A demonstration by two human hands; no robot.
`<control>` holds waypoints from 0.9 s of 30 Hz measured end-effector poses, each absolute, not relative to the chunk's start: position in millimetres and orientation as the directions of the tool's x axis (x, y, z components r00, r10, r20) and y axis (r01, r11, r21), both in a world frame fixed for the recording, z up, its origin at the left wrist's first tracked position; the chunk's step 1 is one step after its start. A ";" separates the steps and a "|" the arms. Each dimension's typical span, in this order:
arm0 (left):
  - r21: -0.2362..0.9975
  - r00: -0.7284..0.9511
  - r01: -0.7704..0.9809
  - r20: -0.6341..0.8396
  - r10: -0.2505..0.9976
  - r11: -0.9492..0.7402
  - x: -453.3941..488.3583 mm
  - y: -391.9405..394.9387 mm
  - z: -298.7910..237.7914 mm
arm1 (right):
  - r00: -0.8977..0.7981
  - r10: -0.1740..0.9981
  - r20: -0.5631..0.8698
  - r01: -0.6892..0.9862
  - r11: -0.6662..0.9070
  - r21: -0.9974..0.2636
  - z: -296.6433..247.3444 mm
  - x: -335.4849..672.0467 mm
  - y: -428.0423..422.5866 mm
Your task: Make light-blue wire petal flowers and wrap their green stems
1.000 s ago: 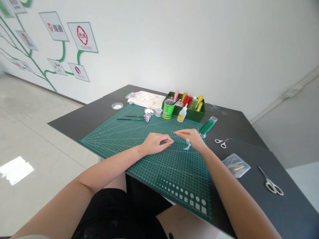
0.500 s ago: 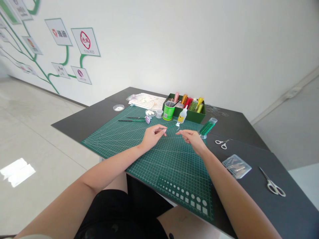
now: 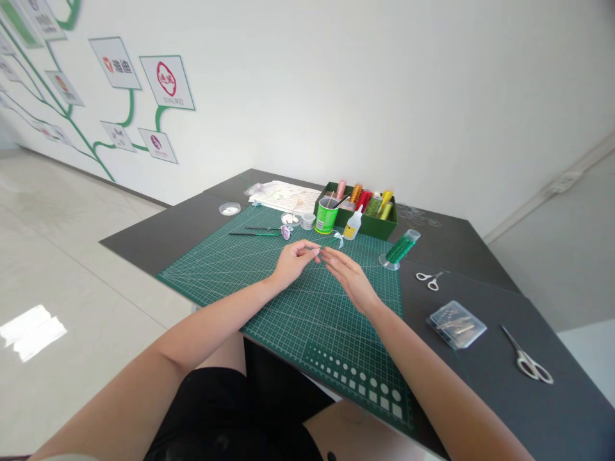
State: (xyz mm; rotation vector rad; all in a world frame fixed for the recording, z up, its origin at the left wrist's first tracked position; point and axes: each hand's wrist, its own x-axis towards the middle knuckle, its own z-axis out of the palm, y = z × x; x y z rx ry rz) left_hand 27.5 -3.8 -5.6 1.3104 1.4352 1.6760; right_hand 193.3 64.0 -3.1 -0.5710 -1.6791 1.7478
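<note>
My left hand [image 3: 293,261] is over the cutting mat, thumb and forefinger pinched on the thin stem of a small flower. The pale blue-white flower head [image 3: 339,239] points right, beyond my fingertips, and part of the stem is hidden. Close against the left fingertips, my right hand [image 3: 350,276] has its fingers stretched out nearly straight; its thumb is mostly hidden, and I see nothing held in it. Behind the hands lies a purple flower [image 3: 286,232] on a green stem, beside a dark thin stick [image 3: 259,228].
The green cutting mat [image 3: 221,269] lies under everything. At the back are a green can [image 3: 326,219], a glue bottle [image 3: 352,225], a box [image 3: 375,224] of coloured thread spools and small dishes. A green spool [image 3: 402,248], scissors [image 3: 528,365], smaller scissors [image 3: 430,280] and a clear case [image 3: 457,324] are right.
My right hand has moved left to the left fingertips, its fingers going from curled to stretched out. My left hand keeps its pinch. The flower head has shifted slightly.
</note>
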 end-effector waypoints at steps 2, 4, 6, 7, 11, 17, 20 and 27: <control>0.948 -0.347 0.150 0.315 0.883 -0.279 27.1 -3.5 -7.4 | -0.718 0.693 0.071 -0.117 -0.020 -0.993 0.1 191.1 55.6; 0.947 -0.343 0.160 0.317 0.884 -0.277 26.6 -3.1 -9.0 | -0.692 0.720 0.053 -0.043 0.032 -0.999 2.4 190.0 50.7; 0.944 -0.345 0.192 0.320 0.883 -0.267 26.0 -2.6 -10.1 | -0.652 0.752 0.096 0.027 0.150 -0.988 4.4 189.8 48.2; 0.943 -0.346 0.206 0.320 0.882 -0.262 25.6 -2.3 -10.4 | -0.636 0.760 0.135 0.054 0.219 -0.974 5.7 190.1 47.5; 0.949 -0.337 0.231 0.286 0.897 -0.216 24.6 -1.3 -11.8 | -0.629 0.734 0.256 0.112 0.412 -0.904 16.2 193.4 47.0; 0.944 -0.097 0.307 0.160 0.982 -0.123 31.8 -5.0 -13.2 | -0.593 0.752 0.288 0.090 0.417 -0.904 43.2 205.2 55.3; 0.937 -0.024 0.320 0.158 0.987 -0.142 36.4 -7.4 -12.0 | -0.567 0.776 0.276 0.088 0.391 -0.916 53.0 213.1 62.6; 0.953 0.046 0.266 0.139 0.989 -0.147 41.0 -10.9 -6.3 | -0.585 0.754 0.297 0.079 0.418 -0.905 60.8 221.5 72.8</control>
